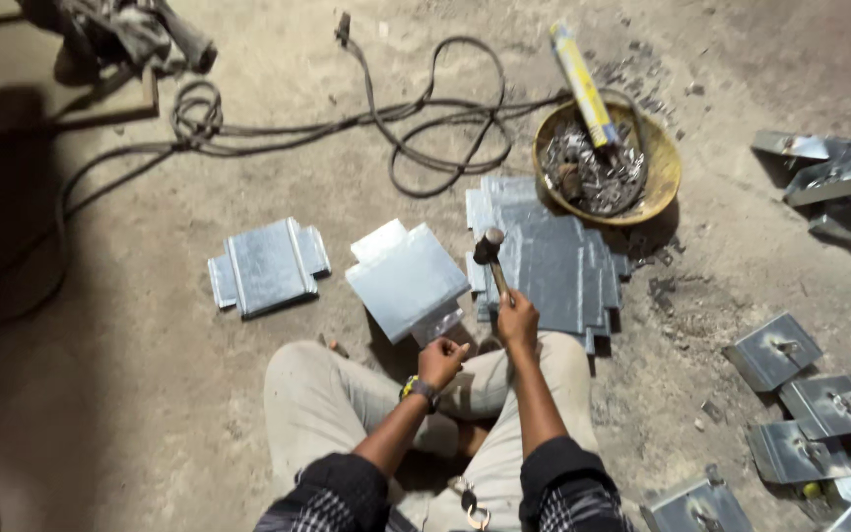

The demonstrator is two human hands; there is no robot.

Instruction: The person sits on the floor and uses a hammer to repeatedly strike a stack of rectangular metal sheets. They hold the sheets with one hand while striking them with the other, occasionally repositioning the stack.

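Hammer (490, 254) raised over stack of flat metal sheets (554, 258), head up | right hand (517, 323) fingers wrapped tight round handle | left hand (441, 361) curled to loose fist, pinching lower edge of tilted sheet-metal piece (408, 279) just beside knees.

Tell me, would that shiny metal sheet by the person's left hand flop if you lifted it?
Probably not: the metal sheet looks flat with folded edges, so likely stiff. It seems thin, so fairly light. Its cut edges may be sharp. The left hand grips its lower edge, and the right hand holds a hammer.
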